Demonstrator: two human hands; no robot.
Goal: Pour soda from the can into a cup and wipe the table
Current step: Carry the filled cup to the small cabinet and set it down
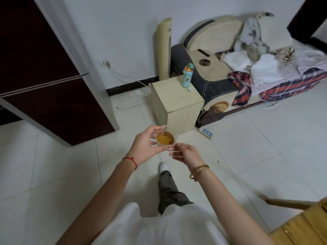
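At the far left we note a dark door (44,71) standing against the wall, its lower corner reaching onto the tiled floor (53,174), which lies open to the left of our arms. Our left hand (144,145) grasps the clear cup (165,137) by its side, fingers curled round it; the cup is upright in mid-air over the floor and holds amber liquid. Our right hand (185,153) touches the cup's near rim with its fingertips; whether it pinches the rim we cannot tell. Beyond the cup stands a pale wooden box (175,103) with a blue bottle (187,77) on top, near its right edge. A power strip (206,133) lies on the floor just right of the box. A cluttered sofa (238,68) fills the upper right. A yellow wooden table (304,227) edge shows at lower right.
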